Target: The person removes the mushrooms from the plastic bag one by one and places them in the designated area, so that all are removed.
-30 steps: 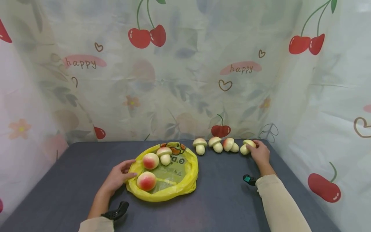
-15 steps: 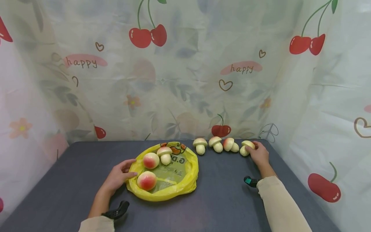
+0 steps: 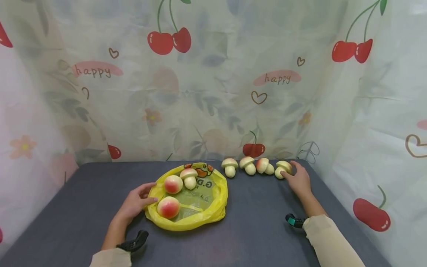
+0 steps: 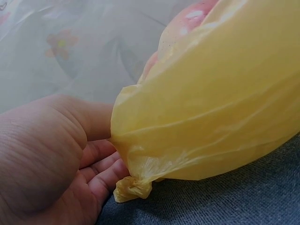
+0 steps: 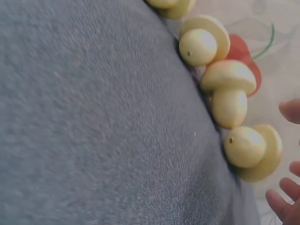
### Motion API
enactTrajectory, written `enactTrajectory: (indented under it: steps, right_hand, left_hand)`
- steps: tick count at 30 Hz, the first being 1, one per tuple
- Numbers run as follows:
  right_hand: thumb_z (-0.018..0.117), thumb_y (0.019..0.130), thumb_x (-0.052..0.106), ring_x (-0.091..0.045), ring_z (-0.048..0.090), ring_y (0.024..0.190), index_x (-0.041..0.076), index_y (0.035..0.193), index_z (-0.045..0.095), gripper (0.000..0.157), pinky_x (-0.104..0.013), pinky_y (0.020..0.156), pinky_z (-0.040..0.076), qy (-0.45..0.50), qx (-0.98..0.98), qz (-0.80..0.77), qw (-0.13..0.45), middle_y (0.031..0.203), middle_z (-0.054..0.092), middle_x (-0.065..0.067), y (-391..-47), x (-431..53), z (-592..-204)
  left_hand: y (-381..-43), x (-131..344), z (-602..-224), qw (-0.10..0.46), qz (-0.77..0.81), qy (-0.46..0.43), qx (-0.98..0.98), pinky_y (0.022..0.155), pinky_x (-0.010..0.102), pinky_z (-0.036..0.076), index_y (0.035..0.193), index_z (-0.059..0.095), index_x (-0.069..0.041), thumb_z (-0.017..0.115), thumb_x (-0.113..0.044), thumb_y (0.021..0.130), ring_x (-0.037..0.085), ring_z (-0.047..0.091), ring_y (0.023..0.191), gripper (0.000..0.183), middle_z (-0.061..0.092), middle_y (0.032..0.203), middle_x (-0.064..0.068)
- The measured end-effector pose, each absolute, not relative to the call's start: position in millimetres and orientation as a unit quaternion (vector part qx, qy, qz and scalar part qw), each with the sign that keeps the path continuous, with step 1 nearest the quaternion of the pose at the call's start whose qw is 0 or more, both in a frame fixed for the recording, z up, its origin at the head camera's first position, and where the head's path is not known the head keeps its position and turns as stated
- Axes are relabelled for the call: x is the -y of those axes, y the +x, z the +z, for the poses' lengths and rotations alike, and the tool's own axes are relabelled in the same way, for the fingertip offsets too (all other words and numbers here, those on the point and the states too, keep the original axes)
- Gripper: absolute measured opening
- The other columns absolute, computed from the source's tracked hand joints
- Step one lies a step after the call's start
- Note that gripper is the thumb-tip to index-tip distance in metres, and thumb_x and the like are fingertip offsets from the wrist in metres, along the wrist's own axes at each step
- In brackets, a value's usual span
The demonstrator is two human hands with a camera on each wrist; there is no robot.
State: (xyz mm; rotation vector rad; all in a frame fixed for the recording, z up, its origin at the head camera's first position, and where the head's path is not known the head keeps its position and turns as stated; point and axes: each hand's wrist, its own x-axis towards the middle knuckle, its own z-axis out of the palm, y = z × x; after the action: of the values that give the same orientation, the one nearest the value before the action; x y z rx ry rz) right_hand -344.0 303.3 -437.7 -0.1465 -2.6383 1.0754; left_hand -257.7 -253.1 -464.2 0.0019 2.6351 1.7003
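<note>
A yellow plastic bag (image 3: 218, 207) lies opened out on the table with its rim spread. Inside it are two peaches (image 3: 168, 207) and one toy mushroom (image 3: 189, 178). My left hand (image 3: 135, 202) holds the bag's left edge; in the left wrist view the thumb goes behind the yellow film (image 4: 197, 126) and the fingers lie near a knotted corner (image 4: 132, 189). At the back right, my right hand (image 3: 299, 181) is spread beside the rightmost mushroom (image 3: 283, 168). In the right wrist view its fingers (image 5: 290, 190) stand apart from that mushroom (image 5: 251, 150).
Three more mushrooms (image 3: 247, 165) stand or lie in a row along the table's back edge, left of the rightmost one. A printed curtain (image 3: 213, 92) hangs behind and at both sides of the dark table (image 3: 253, 230).
My right hand has let go of the rightmost mushroom; its fingers have spread and the wrist has drawn slightly back and right. The left hand and the bag have stayed put.
</note>
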Motion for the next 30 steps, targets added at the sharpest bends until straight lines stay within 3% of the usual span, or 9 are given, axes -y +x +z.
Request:
enactTrajectory:
  steps: [8,18,30]
  right_hand:
    - [0.064,0.095,0.026,-0.044,0.038,0.129,0.003,0.146,0.038,0.062,-0.059,0.099,0.033,-0.030,0.907,0.388,0.161,0.143,0.039,-0.028,-325.8,-284.8,-426.5]
    - [0.068,0.092,0.014,-0.041,0.052,0.120,0.002,0.140,0.045,0.055,-0.052,0.091,0.046,0.077,0.874,0.443,0.187,0.136,0.050,-0.023,-307.0,-244.6,-413.9]
    - [0.068,0.092,0.014,-0.040,0.057,0.114,0.001,0.138,0.048,0.052,-0.047,0.089,0.049,0.182,0.844,0.486,0.136,0.135,0.052,-0.023,-302.1,-199.3,-409.0]
  left_hand:
    - [-257.6,254.2,-467.5,0.005,0.540,-0.003,-0.842,0.090,0.034,0.050,0.143,0.046,-0.006,0.072,-0.022,0.089,0.031,0.052,0.113,0.062,0.049,0.137,0.021]
    - [-258.6,254.8,-467.6,0.003,0.544,0.000,-0.839,0.087,0.032,0.050,0.143,0.046,-0.005,0.072,-0.020,0.089,0.031,0.052,0.110,0.062,0.050,0.137,0.022]
    - [-258.0,253.6,-464.4,0.004,0.545,0.002,-0.839,0.086,0.029,0.050,0.142,0.047,-0.005,0.072,-0.019,0.089,0.032,0.052,0.110,0.061,0.050,0.136,0.021]
